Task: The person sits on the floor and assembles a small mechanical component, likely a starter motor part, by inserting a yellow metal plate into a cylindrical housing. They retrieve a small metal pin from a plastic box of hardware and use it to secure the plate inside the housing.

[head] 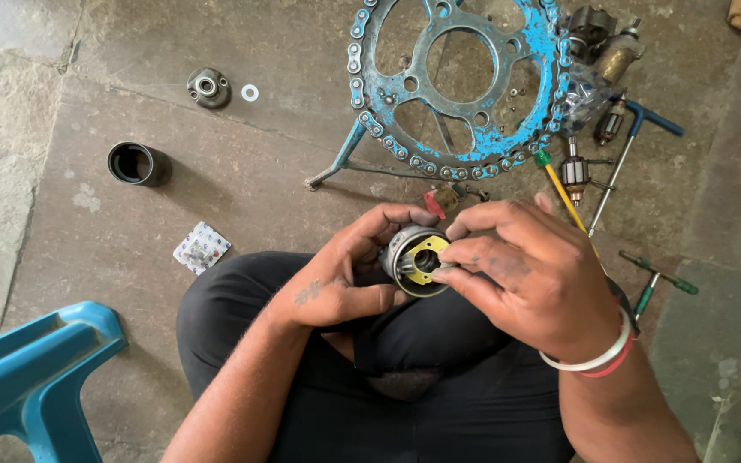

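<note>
Above the lap, left hand point(340, 279) grips the metal housing point(413, 260); right hand point(529, 270) pinches its rim.

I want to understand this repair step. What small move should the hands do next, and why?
Probably press the yellow plate flat into the metal cylinder housing. The left hand cups the housing, the right hand pinches the plate at its open end, and the plate looks slightly tilted.
</note>
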